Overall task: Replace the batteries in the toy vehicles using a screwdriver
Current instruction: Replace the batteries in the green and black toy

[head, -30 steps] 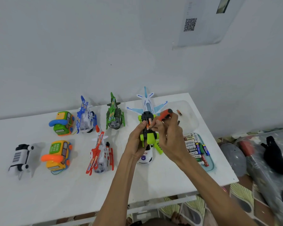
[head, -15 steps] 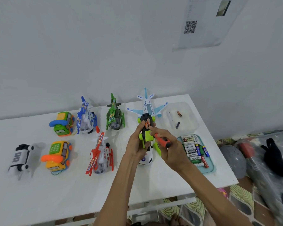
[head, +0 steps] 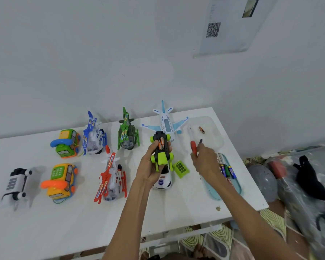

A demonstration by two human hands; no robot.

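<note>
a person stood at a white table [head: 64,222], both bare arms reaching out over it. the left hand [head: 148,166] gripped a green toy car [head: 161,158], fingers and thumb curled round its body. it held the car above the table with the underside turned up. the battery bay was open, and two orange batteries [head: 160,144] lay side by side in it. the car's green cover [head: 180,168] lay loose on the table just right of the car, beside a white police car [head: 162,182] parked under the left hand.

the right hand [head: 204,161] was off to the right, apart from the car, with its fingers curled round the red handle of a screwdriver [head: 193,147]. it hovered between a clear tray [head: 213,123] at the far right and a teal tray [head: 217,194] nearer. the clear tray held one loose battery [head: 201,129]. the teal tray held a row of spare batteries [head: 227,170], partly hidden by the hand.

by the look of it, the green car was midway through its turn, with the cover off and cells seated. it could not be told whether those cells were fresh or spent. the cover had yet to go back on and be screwed down.

the police car, a white plane [head: 165,122], three toy helicopters, two telephone buses and a black and white toy stood on the table. none showed an open bay, and whether any was already done could not be told.
</note>
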